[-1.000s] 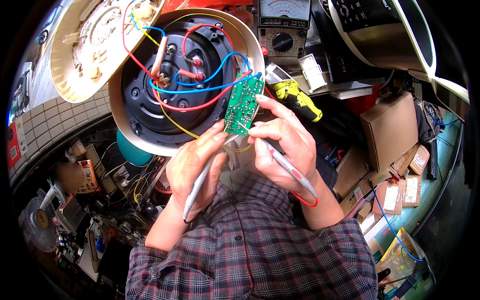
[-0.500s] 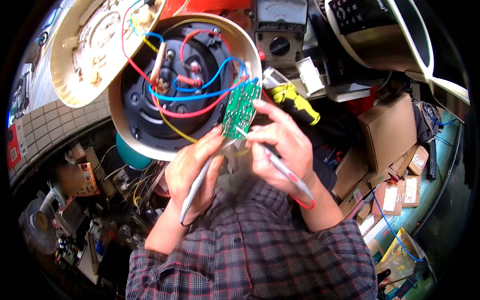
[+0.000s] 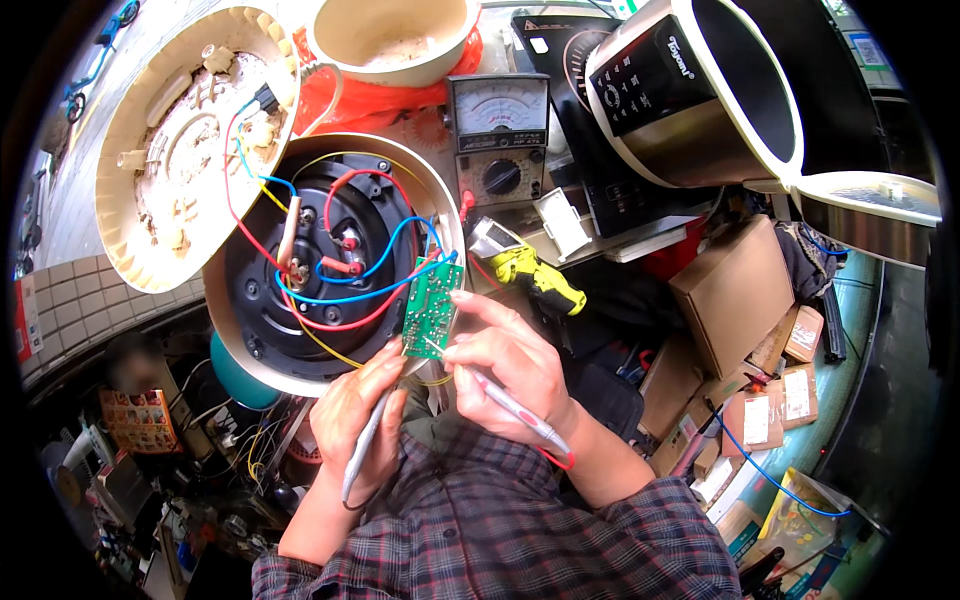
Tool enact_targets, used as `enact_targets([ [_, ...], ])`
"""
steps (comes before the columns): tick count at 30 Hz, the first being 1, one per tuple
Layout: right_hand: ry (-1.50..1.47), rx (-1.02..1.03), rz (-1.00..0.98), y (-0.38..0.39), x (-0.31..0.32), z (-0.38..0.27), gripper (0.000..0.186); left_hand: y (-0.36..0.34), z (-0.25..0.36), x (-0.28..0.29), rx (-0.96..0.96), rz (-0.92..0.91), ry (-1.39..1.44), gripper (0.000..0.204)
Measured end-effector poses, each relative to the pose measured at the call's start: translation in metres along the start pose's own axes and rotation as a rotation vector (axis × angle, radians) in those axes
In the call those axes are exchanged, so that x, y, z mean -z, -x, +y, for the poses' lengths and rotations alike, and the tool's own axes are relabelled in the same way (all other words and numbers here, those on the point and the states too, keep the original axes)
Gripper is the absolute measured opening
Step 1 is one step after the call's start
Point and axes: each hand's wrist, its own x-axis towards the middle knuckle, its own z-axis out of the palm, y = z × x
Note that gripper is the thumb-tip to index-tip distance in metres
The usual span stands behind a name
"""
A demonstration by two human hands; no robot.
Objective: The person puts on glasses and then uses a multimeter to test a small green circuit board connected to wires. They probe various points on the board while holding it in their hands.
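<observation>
My right hand [image 3: 508,362] grips a grey test probe [image 3: 520,412] with a red lead, its metal tip at the lower part of a green circuit board [image 3: 432,305]. One finger of that hand rests at the board's right edge. A second grey probe [image 3: 364,450], with a dark lead, is held in my left hand [image 3: 355,415]; fingers there are at the board's lower left corner, and that probe's tip is hidden. Red, blue and yellow wires [image 3: 350,298] run from the board into the opened round appliance base [image 3: 290,255], which has a black underside plate.
An analog multimeter [image 3: 500,135] stands beyond the board, beside a yellow-black tool [image 3: 535,275]. The detached cream cover [image 3: 130,205] leans at left. A cream bowl [image 3: 400,70] sits at the back, a steel pot-shaped appliance [image 3: 650,140] at back right. Cardboard boxes [image 3: 735,300] crowd the right.
The view has shifted upward, so hands and board appear lower and further left, and the multimeter dial and bowl show fully. Both hands keep their probes at the board.
</observation>
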Motion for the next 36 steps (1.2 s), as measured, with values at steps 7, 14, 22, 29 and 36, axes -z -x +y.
enact_targets([
  [7, 0.009, 0.011, -0.004, -0.0008, 0.0005, -0.0003, 0.029, 0.0004, -0.0005, -0.0002, 0.006, 0.004, 0.015, 0.032],
  [14, 0.008, 0.002, -0.003, -0.0009, 0.0018, -0.0012, 0.027, 0.0002, -0.0002, -0.0004, -0.006, 0.004, 0.016, 0.032],
  [22, -0.002, -0.045, 0.001, 0.0025, 0.0006, -0.0020, 0.025, 0.0018, -0.0041, -0.0045, -0.018, 0.036, 0.019, 0.029],
  [29, 0.038, 0.005, -0.011, 0.0025, 0.0000, -0.0003, 0.024, 0.0022, -0.0076, -0.0027, -0.050, 0.032, 0.006, 0.039],
  [36, -0.007, -0.055, -0.028, 0.0056, -0.0018, -0.0018, 0.022, 0.0016, -0.0056, -0.0020, -0.053, 0.047, -0.002, 0.043],
])
